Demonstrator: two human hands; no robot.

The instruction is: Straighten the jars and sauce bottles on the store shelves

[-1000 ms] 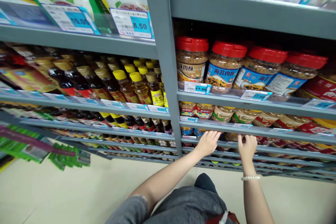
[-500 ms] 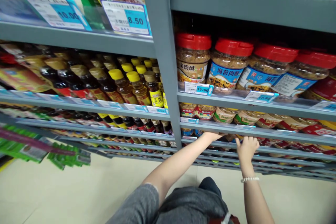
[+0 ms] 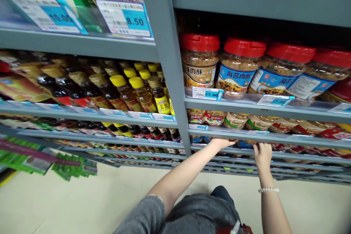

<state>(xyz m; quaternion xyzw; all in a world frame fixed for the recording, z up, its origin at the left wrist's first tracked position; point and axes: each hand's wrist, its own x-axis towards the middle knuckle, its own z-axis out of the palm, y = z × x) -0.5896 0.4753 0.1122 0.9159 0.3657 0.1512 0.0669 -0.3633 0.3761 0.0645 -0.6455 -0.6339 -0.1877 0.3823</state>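
Left arm stretched forward and up from a grey sleeve; left hand [image 3: 221,142] reaches into the low shelf gap under the grey shelf edge [image 3: 268,137], fingers hidden behind it, so how far they are spread or what they hold cannot be told. Right hand [image 3: 262,154] raised beside it, fingers curled upward against the same shelf edge, tips out of sight; whether it grips anything cannot be told. A white bead bracelet [image 3: 268,189] sits on the right wrist.

Against a second ago: the left hand then lay open in front of the shelf, fully visible; it has since gone deeper, only wrist and back showing. The right hand has shifted slightly right and higher.

The shelf both hands reach into holds small blue-labelled jars [image 3: 197,139], mostly hidden. Directly above, a row of squat jars [image 3: 234,120]; above that, big red-lidded jars [image 3: 238,66] behind a 17.90 price tag [image 3: 207,93]. Left of the grey upright [image 3: 170,73], yellow-capped oil bottles [image 3: 142,93].
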